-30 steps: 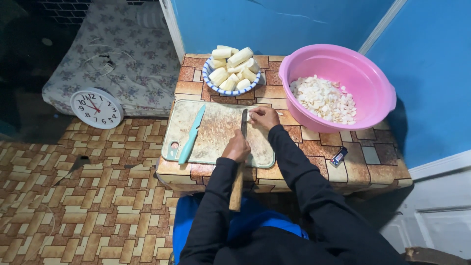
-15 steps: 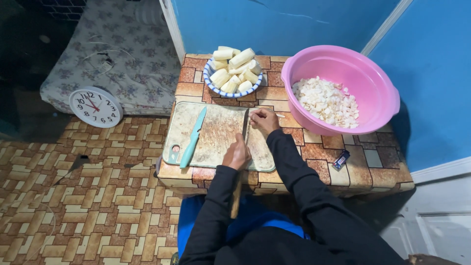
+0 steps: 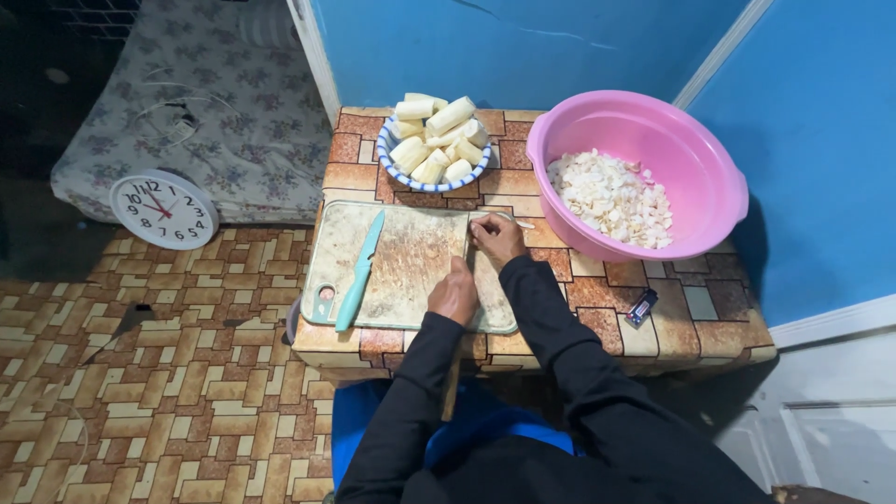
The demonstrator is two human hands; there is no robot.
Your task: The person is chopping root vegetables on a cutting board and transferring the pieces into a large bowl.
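Hands on worn cutting board [image 3: 411, 266], left hand [image 3: 455, 294] grip fisted round long knife [image 3: 466, 252], right hand [image 3: 497, 238] pinching pale strip (blade-side)

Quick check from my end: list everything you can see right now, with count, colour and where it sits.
cutting board: one, pale and stained, on the table's near left.
small knife: one, teal, lying on the board's left side.
long knife: one, dark blade, on the board between the hands.
plate: one, blue-and-white rim, behind the board, piled with pale peeled chunks.
basin: one, pink, right of the plate, holding white chopped pieces.
small packet: one, dark, near the table's right edge.
table: one, brown tile pattern.
clock: one, white, on the floor.
left hand: on the knife handle.
right hand: at the blade's far end.
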